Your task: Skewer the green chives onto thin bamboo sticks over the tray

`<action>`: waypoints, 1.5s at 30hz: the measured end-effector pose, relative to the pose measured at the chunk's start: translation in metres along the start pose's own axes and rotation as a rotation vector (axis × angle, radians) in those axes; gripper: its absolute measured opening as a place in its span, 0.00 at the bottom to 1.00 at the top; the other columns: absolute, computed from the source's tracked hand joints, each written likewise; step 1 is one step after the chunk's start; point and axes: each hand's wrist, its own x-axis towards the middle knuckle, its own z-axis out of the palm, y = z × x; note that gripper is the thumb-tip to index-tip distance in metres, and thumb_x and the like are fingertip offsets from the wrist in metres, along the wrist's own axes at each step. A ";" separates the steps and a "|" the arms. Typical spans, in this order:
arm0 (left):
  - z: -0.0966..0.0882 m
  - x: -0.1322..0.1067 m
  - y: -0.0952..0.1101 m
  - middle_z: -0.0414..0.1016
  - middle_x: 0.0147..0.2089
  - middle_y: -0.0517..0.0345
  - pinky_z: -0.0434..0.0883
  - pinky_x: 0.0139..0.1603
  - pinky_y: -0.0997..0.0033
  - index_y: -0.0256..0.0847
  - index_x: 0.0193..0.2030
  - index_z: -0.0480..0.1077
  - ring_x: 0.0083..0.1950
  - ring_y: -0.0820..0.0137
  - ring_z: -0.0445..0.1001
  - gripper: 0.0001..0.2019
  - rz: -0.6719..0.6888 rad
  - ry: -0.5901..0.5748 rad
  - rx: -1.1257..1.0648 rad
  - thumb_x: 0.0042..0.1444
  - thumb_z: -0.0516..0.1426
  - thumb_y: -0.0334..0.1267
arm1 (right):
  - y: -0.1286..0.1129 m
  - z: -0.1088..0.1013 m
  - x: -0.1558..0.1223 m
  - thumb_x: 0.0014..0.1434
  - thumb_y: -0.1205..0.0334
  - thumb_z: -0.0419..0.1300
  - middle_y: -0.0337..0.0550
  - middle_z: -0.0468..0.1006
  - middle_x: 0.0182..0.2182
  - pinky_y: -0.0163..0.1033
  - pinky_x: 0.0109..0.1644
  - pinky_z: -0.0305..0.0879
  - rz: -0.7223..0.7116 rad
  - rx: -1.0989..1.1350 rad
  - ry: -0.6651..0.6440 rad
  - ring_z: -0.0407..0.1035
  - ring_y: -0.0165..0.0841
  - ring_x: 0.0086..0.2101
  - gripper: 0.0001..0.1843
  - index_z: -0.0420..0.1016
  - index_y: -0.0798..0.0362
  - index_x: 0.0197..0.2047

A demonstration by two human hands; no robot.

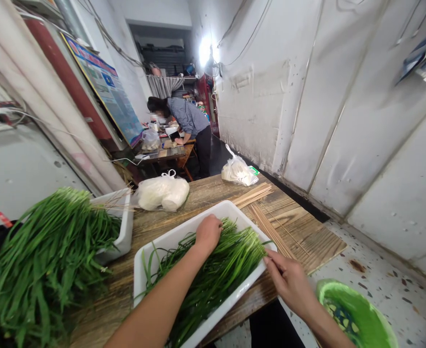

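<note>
Though loose, chives (234, 261) under left fingers (213, 224)

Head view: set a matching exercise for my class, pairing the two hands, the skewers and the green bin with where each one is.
1 left hand
2 right hand
3 bamboo skewers
4 green bin

A on the floor
B on the chives in the white tray
C at the tray's right corner
D on the wooden table, right of the tray

Pairs: 1-B, 2-C, 3-D, 4-A
</note>
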 end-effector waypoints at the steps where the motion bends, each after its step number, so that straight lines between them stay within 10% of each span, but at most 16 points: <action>1: -0.002 0.000 0.002 0.74 0.36 0.51 0.62 0.40 0.71 0.40 0.29 0.76 0.40 0.65 0.70 0.07 -0.001 0.015 -0.011 0.50 0.55 0.35 | 0.000 0.000 0.001 0.61 0.61 0.50 0.44 0.78 0.28 0.34 0.33 0.66 -0.001 -0.004 -0.003 0.73 0.36 0.29 0.14 0.75 0.54 0.42; 14: -0.017 -0.001 0.004 0.77 0.39 0.55 0.66 0.45 0.70 0.41 0.40 0.76 0.41 0.67 0.72 0.13 0.060 0.165 -0.318 0.52 0.52 0.36 | -0.010 -0.004 0.012 0.62 0.62 0.48 0.41 0.75 0.23 0.33 0.29 0.60 0.011 -0.036 -0.088 0.69 0.33 0.25 0.14 0.74 0.54 0.41; 20: -0.020 -0.002 0.006 0.77 0.42 0.55 0.65 0.50 0.68 0.43 0.49 0.71 0.45 0.65 0.72 0.17 0.089 0.032 -0.373 0.53 0.51 0.37 | -0.014 -0.004 0.014 0.62 0.62 0.48 0.39 0.73 0.21 0.32 0.27 0.58 0.014 -0.043 -0.087 0.67 0.32 0.23 0.14 0.74 0.55 0.42; 45: -0.026 -0.014 0.031 0.78 0.27 0.58 0.70 0.37 0.70 0.37 0.31 0.76 0.30 0.68 0.75 0.09 -0.146 0.022 -1.054 0.44 0.59 0.38 | -0.012 -0.002 0.016 0.62 0.63 0.48 0.40 0.74 0.22 0.32 0.31 0.64 0.009 0.050 -0.066 0.70 0.34 0.27 0.16 0.74 0.56 0.46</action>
